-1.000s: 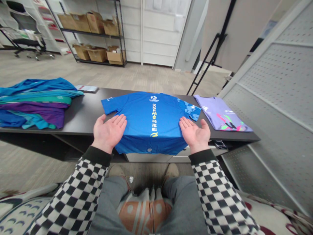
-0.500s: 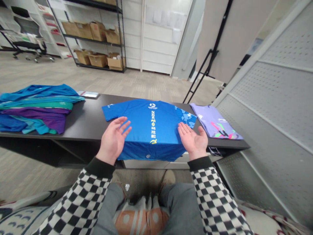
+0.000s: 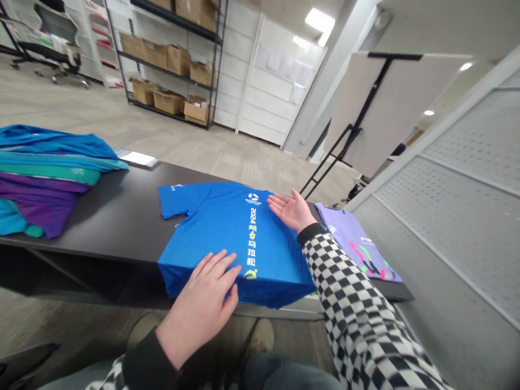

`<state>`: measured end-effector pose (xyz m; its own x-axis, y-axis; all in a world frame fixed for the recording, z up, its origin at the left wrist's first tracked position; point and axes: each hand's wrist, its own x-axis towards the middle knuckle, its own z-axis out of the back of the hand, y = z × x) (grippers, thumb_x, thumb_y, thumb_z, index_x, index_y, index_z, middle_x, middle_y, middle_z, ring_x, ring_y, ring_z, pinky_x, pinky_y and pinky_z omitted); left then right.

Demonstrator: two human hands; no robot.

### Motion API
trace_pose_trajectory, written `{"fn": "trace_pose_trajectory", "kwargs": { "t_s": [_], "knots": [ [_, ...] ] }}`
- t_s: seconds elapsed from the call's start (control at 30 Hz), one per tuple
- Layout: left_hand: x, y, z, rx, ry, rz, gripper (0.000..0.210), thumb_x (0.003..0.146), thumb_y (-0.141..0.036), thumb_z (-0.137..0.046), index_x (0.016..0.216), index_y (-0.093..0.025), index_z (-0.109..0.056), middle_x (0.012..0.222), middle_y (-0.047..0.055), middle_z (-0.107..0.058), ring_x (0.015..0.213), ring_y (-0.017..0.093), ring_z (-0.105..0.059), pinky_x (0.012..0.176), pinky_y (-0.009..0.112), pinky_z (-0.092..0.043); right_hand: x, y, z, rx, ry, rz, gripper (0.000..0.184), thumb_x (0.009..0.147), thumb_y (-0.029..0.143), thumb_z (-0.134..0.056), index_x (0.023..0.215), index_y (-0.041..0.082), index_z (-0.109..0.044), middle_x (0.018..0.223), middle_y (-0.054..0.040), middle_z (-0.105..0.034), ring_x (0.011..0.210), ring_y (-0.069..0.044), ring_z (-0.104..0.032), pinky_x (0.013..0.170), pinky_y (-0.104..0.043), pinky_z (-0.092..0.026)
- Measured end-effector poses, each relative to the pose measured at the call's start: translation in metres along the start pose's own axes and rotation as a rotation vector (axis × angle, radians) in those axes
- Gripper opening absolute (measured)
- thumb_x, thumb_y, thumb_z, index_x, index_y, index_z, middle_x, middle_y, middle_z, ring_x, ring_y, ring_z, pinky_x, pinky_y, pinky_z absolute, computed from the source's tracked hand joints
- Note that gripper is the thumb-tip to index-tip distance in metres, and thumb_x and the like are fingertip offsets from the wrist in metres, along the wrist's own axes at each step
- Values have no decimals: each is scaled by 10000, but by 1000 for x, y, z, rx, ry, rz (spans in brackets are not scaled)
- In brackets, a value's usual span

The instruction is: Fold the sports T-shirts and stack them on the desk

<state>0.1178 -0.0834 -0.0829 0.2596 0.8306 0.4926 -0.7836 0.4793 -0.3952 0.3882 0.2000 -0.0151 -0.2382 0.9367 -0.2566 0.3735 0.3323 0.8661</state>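
A blue T-shirt (image 3: 219,227) with white and yellow lettering lies spread on the dark table (image 3: 134,216), its lower hem hanging over the front edge. My left hand (image 3: 207,303) is palm down over the lower part of the shirt, fingers stretched; whether it touches the cloth I cannot tell. Over the shirt's upper right, near the collar and shoulder, my right hand (image 3: 293,210) is held with its palm turned up and fingers extended, holding nothing. The shirt's right sleeve is mostly hidden behind my right hand and forearm.
A heap of blue, green and purple garments (image 3: 52,173) lies on the table's left, with a phone-like flat device (image 3: 138,158) behind it. At the right end rests a folded lilac shirt (image 3: 357,238) beside a grey perforated panel (image 3: 459,189). A board on an easel (image 3: 374,108) stands beyond.
My right hand has moved up and inward toward the collar. My left hand has come lower and turned palm down over the shirt's lower part. The view has tilted.
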Motion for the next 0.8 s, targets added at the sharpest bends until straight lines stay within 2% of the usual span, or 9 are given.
{"fn": "trace_pose_trajectory", "kwargs": {
  "t_s": [0.1,0.17,0.3,0.5,0.67,0.8],
  "knots": [
    [-5,6,-5,4,-18,-2,400,1052,-219,-604,1393,-253,-810,1586,86,-730,1517,323,-650,1328,572,-492,26,-7,5,-56,20,-102,633,1181,637,-394,1511,131,-585,1457,-265,-742,1317,-333,-776,1059,-542,-696],
    [-7,9,-6,-4,-25,-7,429,1043,-214,-608,1421,-272,-803,1599,71,-721,1527,310,-643,1341,545,-480,38,-7,11,-61,2,-119,683,1187,646,-365,1556,101,-548,1451,-281,-735,1301,-331,-782,1051,-527,-701],
    [-9,11,-4,-20,-17,-22,489,1026,-204,-608,1477,-290,-775,1630,58,-698,1540,306,-629,1378,533,-435,61,3,27,-51,-55,-73,715,1198,620,-327,1643,81,-474,1471,-280,-719,1303,-311,-778,1038,-490,-705],
    [-9,12,-1,-10,15,-23,486,1020,-192,-589,1467,-261,-767,1658,62,-674,1567,308,-604,1386,529,-419,90,17,43,-58,-179,8,709,1212,556,-245,1725,91,-396,1554,-283,-660,1313,-295,-776,1053,-520,-683],
    [-9,11,0,-21,21,-15,490,1030,-186,-586,1481,-261,-762,1650,72,-682,1582,301,-589,1393,537,-412,99,17,41,-77,-244,53,713,1219,557,-186,1751,111,-350,1661,-282,-578,1346,-278,-761,1048,-541,-678],
    [-8,11,-2,-37,4,-23,506,1029,-179,-601,1499,-270,-763,1641,77,-689,1584,291,-587,1408,528,-393,101,19,30,-135,-267,57,713,1200,630,-306,1670,112,-448,1667,-281,-571,1381,-278,-741,1100,-481,-658]
  ]
}}
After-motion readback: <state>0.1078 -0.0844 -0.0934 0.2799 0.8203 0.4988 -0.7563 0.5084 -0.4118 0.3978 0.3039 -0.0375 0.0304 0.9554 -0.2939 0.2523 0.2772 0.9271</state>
